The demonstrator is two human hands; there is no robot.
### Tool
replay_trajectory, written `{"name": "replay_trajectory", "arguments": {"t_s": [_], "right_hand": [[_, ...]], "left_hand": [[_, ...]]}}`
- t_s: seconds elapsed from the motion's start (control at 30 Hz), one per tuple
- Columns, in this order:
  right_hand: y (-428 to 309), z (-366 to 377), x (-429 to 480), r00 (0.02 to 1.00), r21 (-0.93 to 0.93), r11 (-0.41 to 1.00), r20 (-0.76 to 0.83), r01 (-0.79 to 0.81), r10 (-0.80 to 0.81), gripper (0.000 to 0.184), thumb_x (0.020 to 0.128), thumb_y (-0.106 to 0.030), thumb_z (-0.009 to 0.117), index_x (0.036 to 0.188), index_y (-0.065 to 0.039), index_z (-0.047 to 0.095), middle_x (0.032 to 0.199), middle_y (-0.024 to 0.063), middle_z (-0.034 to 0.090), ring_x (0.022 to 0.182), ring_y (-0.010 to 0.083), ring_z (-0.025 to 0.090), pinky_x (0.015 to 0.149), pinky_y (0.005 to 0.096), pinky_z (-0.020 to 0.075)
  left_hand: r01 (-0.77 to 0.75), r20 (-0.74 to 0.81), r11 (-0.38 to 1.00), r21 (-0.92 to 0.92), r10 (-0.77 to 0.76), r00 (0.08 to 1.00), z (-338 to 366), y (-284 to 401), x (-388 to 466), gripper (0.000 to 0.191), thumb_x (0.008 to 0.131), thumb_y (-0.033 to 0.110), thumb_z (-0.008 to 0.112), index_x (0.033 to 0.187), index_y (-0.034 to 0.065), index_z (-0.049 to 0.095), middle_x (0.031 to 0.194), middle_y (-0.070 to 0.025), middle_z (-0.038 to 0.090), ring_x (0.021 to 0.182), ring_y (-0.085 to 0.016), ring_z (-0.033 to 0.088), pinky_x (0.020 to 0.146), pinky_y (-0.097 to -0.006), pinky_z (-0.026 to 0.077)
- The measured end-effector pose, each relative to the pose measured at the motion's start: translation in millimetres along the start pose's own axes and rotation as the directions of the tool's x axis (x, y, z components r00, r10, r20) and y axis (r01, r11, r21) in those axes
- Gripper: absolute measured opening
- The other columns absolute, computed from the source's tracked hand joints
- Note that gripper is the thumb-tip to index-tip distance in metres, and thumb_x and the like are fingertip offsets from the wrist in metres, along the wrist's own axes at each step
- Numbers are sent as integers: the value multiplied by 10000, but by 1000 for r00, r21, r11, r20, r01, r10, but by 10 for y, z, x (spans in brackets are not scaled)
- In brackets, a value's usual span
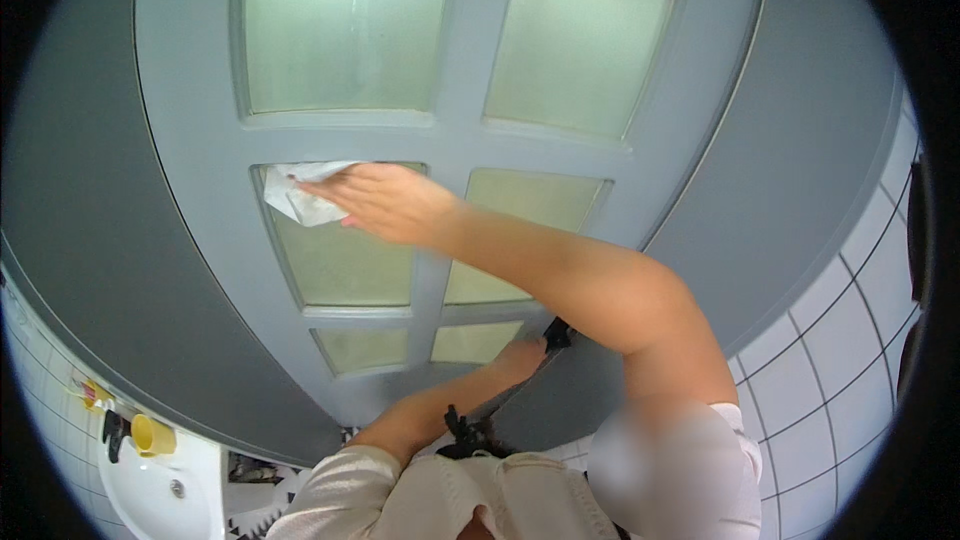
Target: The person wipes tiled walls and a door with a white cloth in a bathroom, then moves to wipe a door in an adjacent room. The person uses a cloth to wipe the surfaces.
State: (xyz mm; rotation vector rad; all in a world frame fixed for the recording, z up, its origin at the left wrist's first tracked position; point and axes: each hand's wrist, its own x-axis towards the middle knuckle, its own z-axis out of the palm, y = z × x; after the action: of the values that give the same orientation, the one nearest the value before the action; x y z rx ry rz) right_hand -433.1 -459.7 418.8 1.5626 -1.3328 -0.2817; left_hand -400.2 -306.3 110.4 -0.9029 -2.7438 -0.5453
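Note:
My right hand holds a crumpled white cloth or paper wipe against the upper left corner of a frosted glass pane in a grey panelled door. Its fingers are stretched out over the wipe, and the hand is slightly blurred. Lower down, my left hand reaches across to the door's right edge, where its fingers meet a black door handle; the fingertips are partly hidden.
Grey door surround flanks the door on both sides. At lower left, a yellow cup and a black object stand by a white washbasin. White wall tiles show at right.

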Motion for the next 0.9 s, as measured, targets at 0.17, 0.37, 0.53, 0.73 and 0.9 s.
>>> {"name": "replay_trajectory", "arguments": {"t_s": [0.17, 0.37, 0.53, 0.73, 0.9], "right_hand": [[16, -766, -478, 963, 62, 962, -28, -266, 268, 697, 896, -308, 668, 1482, -19, 424, 1367, 101, 589, 1105, 216, 646, 956, 320, 504], [570, -1208, -523, 733, 0, 737, -103, -676, 672, 623, 861, -381, 697, 1280, 60, 566, 1404, 226, 524, 1375, 354, 433, 1151, 449, 330], [954, -985, -211, 671, 139, 698, -198, -703, 715, 596, 951, -411, 583, 1284, 80, 524, 1437, 284, 444, 1395, 424, 360, 1171, 494, 274], [1831, -1524, -151, 727, 80, 811, -400, -579, 558, 650, 1014, -318, 456, 1487, 98, 294, 1570, 277, 272, 1487, 399, 213, 1200, 514, 203], [1153, -1308, -1029, 504, -72, 500, -191, -863, 842, 632, 999, -281, 508, 1485, 77, 321, 1603, 231, 244, 1503, 374, 194, 1198, 497, 216]], "left_hand": [[-28, 70, 999, -28, 30, 997, -74, 25, -10, 311, 1001, 232, 545, 1088, -66, 527, 857, -193, 637, 717, -336, 668, 610, -435, 556], [-25, 116, 994, -107, 37, 993, -223, 90, -75, 251, 1025, 202, 495, 1069, -43, 523, 868, -203, 640, 768, -343, 669, 652, -446, 560], [77, 260, 996, -49, -62, 964, -252, 176, -60, 290, 1036, 218, 480, 1093, -60, 540, 928, -214, 644, 865, -369, 660, 746, -460, 551], [-34, 195, 994, -100, 53, 979, -114, 25, -33, 325, 1022, 227, 494, 1121, -77, 554, 964, -241, 643, 884, -365, 657, 761, -457, 551], [-55, 146, 997, -51, 62, 987, -19, -26, -28, 292, 1009, 239, 486, 1083, -33, 561, 917, -206, 668, 803, -387, 673, 725, -502, 554]]}}
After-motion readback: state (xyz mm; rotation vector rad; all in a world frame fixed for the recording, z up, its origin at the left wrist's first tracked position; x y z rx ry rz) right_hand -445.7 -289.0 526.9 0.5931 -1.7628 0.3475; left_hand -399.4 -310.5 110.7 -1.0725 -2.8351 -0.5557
